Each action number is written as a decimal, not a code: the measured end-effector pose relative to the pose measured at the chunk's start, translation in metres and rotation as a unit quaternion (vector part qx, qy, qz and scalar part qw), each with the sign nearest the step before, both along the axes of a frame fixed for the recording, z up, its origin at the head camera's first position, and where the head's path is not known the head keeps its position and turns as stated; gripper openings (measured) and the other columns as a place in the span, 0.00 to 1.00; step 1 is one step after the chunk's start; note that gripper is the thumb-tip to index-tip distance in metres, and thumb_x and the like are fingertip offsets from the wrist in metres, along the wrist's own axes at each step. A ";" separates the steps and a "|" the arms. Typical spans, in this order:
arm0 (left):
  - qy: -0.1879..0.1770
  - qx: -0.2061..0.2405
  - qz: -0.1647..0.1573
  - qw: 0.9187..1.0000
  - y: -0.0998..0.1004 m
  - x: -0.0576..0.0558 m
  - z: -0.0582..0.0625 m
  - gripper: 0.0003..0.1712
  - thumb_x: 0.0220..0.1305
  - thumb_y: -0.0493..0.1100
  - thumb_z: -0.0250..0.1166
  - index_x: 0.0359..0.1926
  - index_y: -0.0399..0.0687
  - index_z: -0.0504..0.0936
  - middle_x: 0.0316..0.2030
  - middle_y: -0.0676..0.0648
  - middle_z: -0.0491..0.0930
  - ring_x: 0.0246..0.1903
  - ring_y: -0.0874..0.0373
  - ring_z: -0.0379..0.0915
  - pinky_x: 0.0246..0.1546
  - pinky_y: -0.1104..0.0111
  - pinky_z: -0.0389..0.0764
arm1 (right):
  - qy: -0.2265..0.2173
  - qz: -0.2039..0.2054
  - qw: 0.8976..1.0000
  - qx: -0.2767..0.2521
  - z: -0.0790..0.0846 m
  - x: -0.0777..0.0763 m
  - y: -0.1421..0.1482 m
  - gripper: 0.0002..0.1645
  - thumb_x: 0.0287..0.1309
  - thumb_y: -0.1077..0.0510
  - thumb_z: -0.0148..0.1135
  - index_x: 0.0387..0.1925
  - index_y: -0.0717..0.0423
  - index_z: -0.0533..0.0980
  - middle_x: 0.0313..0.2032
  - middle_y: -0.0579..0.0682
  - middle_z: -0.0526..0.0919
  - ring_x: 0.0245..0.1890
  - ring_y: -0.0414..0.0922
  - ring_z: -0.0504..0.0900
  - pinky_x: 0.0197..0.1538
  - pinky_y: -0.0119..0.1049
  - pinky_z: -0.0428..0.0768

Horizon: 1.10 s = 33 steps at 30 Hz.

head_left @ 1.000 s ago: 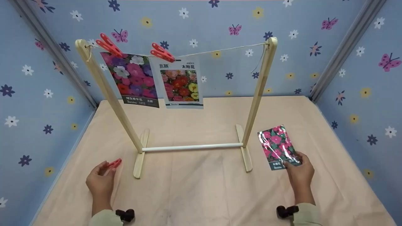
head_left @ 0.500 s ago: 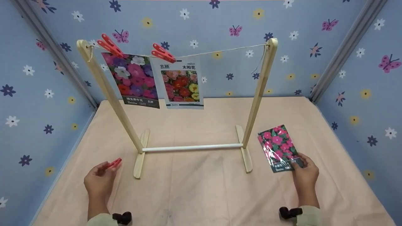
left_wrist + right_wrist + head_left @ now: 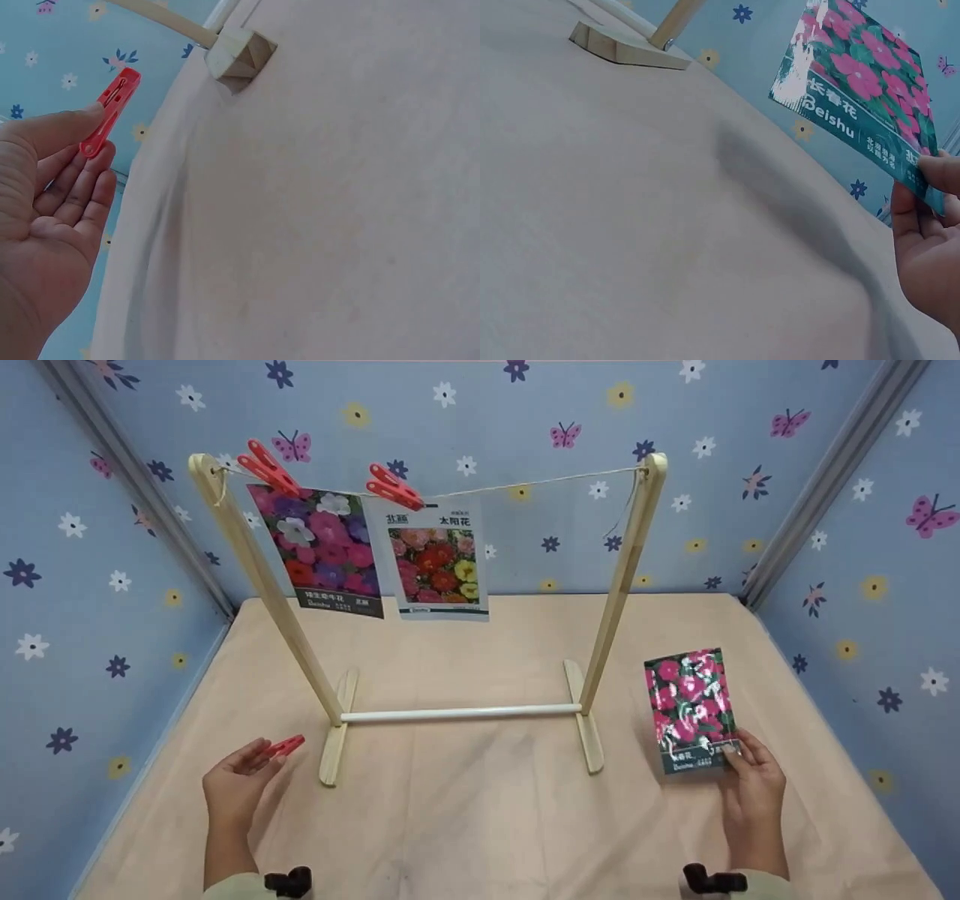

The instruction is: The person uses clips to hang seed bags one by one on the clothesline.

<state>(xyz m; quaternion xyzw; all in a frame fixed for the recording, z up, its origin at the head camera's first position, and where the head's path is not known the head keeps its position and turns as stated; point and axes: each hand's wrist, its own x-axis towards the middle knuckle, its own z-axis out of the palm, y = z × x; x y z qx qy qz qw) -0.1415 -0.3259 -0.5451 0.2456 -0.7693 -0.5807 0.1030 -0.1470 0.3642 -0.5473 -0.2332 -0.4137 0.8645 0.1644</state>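
Note:
My left hand [image 3: 238, 784] pinches a red clothespin [image 3: 286, 746] between thumb and fingers, left of the wooden stand [image 3: 274, 600]. In the left wrist view the clothespin [image 3: 111, 112] points up past the thumb. On the right, my right hand [image 3: 754, 780] holds a seed packet [image 3: 691, 705] with pink flowers by its lower right corner. The right wrist view shows this packet [image 3: 862, 82] raised above the cloth, its shadow below. Two other packets, one purple-pink [image 3: 322, 547] and one white-bordered [image 3: 437, 562], hang from the string [image 3: 540, 481] under red clothespins.
A white crossbar [image 3: 461, 712] joins the stand's two wooden feet, the left foot [image 3: 330, 754] and the right foot [image 3: 591, 742]. Peach cloth [image 3: 465, 825] covers the table. Blue flowered panels [image 3: 465, 420] enclose the back and both sides.
My right hand has moved right with the pink-flower packet, which now stands more upright. The left hand has turned slightly, and its clothespin has shifted a little to the right.

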 end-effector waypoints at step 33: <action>0.158 0.063 -0.211 0.963 0.104 -0.015 0.036 0.21 0.51 0.30 0.74 0.48 0.29 0.81 0.43 0.35 0.82 0.41 0.53 0.81 0.48 0.71 0.81 | 0.212 0.193 0.953 0.097 0.027 0.006 -0.073 0.21 0.58 0.83 0.51 0.47 0.65 0.79 0.40 0.57 0.86 0.37 0.46 0.86 0.39 0.37 0.85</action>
